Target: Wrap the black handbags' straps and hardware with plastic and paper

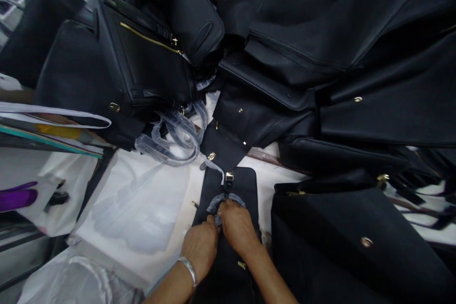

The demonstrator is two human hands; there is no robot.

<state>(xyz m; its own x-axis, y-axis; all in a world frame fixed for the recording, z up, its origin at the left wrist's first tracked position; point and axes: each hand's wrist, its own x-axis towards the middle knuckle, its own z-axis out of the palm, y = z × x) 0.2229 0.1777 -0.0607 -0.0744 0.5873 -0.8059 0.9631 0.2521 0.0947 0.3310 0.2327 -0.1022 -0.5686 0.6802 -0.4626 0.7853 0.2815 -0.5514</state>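
Note:
A black bag [245, 183] lies on the white surface in front of me, with a gold clasp [230, 176] near its far end. Across it runs a strap wrapped in clear plastic [213, 204], curved into a loop. My left hand [201, 246], with a silver bracelet at the wrist, is closed with its fingertips on this strap. Beside it my right hand [235, 223] pinches the same strap, knuckles up. The fingertips of both hands are partly hidden. Another small piece of gold hardware [242, 264] shows below my right wrist.
Black bags are heaped along the back, including one with a gold zipper [149, 38]. Plastic-wrapped straps [174, 137] hang from the pile. A large black bag [320, 232] stands close on the right. Clear plastic [135, 209] lies at left, beside a shelf holding a purple item [17, 198].

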